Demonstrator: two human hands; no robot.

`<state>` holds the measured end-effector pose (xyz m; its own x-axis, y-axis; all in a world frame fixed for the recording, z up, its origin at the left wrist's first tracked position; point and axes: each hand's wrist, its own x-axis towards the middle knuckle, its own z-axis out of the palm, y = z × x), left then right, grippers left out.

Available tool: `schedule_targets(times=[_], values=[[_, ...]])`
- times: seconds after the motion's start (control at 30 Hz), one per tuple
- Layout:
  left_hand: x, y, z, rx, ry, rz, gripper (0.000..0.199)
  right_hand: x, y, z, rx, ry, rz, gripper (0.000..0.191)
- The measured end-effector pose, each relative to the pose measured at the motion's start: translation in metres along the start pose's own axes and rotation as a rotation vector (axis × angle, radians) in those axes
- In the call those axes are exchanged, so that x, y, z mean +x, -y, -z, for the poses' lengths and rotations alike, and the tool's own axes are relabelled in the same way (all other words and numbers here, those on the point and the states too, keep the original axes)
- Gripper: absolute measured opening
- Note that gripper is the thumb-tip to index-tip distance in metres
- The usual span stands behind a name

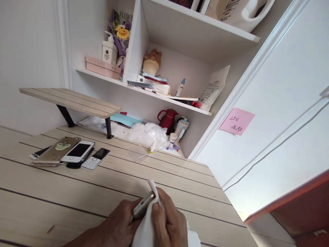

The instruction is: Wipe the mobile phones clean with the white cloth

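My left hand (pixel 115 223) grips a silver smartphone (pixel 143 204) by its edge, low over the light wood-striped table (pixel 159 185). My right hand (pixel 167 219) presses a white cloth (pixel 146 233) against the phone, and the cloth covers part of the phone's lower end. Farther off at the table's left lie a gold-backed phone (pixel 56 150), a white smartphone (pixel 78 151) and a small keypad phone (pixel 96 158). Neither hand touches these.
A low wooden riser (pixel 69 102) stands at the table's back left. Behind the table are a white plastic bag (pixel 147 134) and a dark red thermos (pixel 167 120). White wall shelves (pixel 144 90) hold bottles and boxes. A pink sticky note (pixel 238 121) is on the door at right.
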<state>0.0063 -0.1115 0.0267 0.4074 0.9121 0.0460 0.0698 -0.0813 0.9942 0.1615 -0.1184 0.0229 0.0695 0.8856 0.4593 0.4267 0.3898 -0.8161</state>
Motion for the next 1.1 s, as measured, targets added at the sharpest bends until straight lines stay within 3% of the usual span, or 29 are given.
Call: schedule_targets(times=[0.13, 0.27, 0.37, 0.47, 0.57, 0.73, 0.8, 0.97, 1.1], values=[[0.000, 0.002, -0.001, -0.052, -0.060, 0.016, 0.011, -0.010, -0.002, -0.009, -0.046, -0.016, 0.139, 0.035], [0.000, 0.010, 0.003, -0.019, -0.110, -0.044, 0.009, -0.007, -0.008, -0.007, -0.064, 0.080, 0.273, 0.037], [0.001, 0.015, 0.006, 0.011, -0.185, -0.061, 0.009, 0.006, -0.014, -0.002, -0.035, 0.114, 0.257, 0.040], [0.003, 0.016, 0.008, 0.019, -0.230, -0.088, 0.022, 0.016, -0.016, 0.001, -0.008, 0.138, 0.166, 0.040], [0.003, 0.016, 0.007, 0.020, -0.220, -0.094, 0.027, 0.011, -0.011, -0.003, 0.002, 0.088, 0.154, 0.037], [0.001, 0.012, 0.003, -0.002, -0.203, -0.080, 0.022, -0.010, -0.010, -0.015, -0.108, 0.052, 0.454, 0.038], [0.000, 0.009, 0.003, 0.001, -0.232, -0.094, 0.023, -0.007, -0.014, -0.014, -0.086, 0.052, 0.437, 0.038], [0.001, 0.005, 0.007, 0.052, -0.303, -0.147, 0.023, 0.015, -0.022, 0.001, -0.017, 0.095, 0.210, 0.037], [0.003, 0.013, 0.007, 0.063, -0.252, -0.146, 0.026, 0.007, -0.018, -0.006, -0.005, 0.084, 0.246, 0.037]])
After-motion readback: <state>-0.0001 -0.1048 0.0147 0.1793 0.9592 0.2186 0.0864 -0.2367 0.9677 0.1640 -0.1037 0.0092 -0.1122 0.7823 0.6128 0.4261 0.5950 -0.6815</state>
